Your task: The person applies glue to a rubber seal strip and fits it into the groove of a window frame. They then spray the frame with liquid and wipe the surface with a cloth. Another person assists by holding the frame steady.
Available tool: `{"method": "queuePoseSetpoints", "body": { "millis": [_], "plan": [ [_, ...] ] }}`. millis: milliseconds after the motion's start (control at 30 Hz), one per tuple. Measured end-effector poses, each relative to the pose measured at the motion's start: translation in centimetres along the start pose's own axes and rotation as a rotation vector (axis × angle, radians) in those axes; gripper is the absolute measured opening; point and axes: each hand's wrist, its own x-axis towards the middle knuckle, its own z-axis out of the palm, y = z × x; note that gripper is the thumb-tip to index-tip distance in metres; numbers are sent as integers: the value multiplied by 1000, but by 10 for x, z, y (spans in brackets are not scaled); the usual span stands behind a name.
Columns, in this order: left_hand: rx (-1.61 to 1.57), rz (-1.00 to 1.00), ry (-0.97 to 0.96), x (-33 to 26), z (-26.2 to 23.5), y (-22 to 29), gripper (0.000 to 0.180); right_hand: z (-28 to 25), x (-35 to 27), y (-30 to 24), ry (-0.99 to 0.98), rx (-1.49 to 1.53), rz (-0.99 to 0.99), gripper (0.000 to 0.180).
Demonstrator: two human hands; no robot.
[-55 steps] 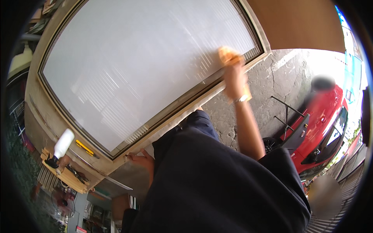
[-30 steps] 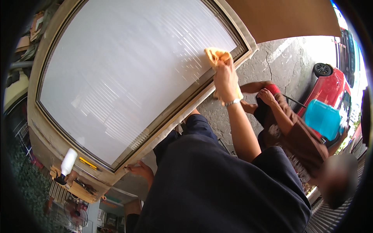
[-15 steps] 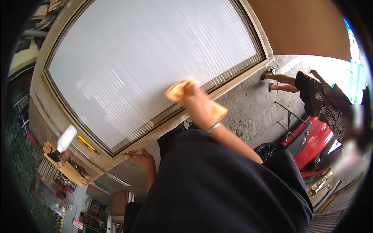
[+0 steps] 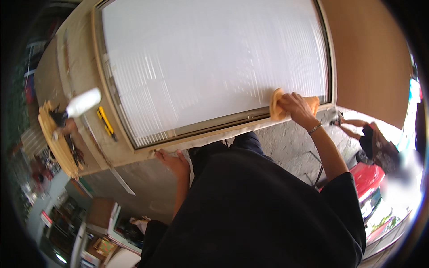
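Note:
In front of me lies a large, glossy whitish panel set in a frame on a work table. My right hand is closed on an orange cloth, pressing it on the panel's near edge toward the right corner. Part of the cloth sticks out on the far side of the hand. My left hand rests by the table's near edge, left of my body, with its thumb apart from the fingers and nothing seen in it.
Left of the frame lie a yellow utility knife, a white bottle with a black top, and a wooden strip bundle. A thin metal strip juts over the edge. A brown board, another person and a red vehicle are at the right.
My right hand has moved the orange cloth to the right along the near edge of the panel. The view has turned and shifted; my left hand stays at the table edge.

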Motion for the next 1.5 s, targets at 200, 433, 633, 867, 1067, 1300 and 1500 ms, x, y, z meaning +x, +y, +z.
{"method": "queuePoseSetpoints", "body": {
  "millis": [200,433,633,867,1067,1300,1500],
  "plan": [
    [-359,-10,270,-14,12,-20,65,-5,135,-147,-57,-61,-642,46],
    [-380,-220,447,-43,-21,-60,50,7,277,-333,88,-62,-1016,44],
    [-464,-159,707,30,-94,-69,49,6,293,-376,51,-74,-990,40],
    [-697,61,753,235,-200,-109,92,3,205,-133,181,-54,-296,53],
    [-986,399,633,364,-220,-115,90,-89,90,-20,550,1381,618,30],
    [-855,513,560,363,-274,-13,40,-120,4,-87,689,2056,251,62],
    [-653,877,-415,199,-285,180,44,-122,-11,-124,637,2218,-4,67]
  ]
}}
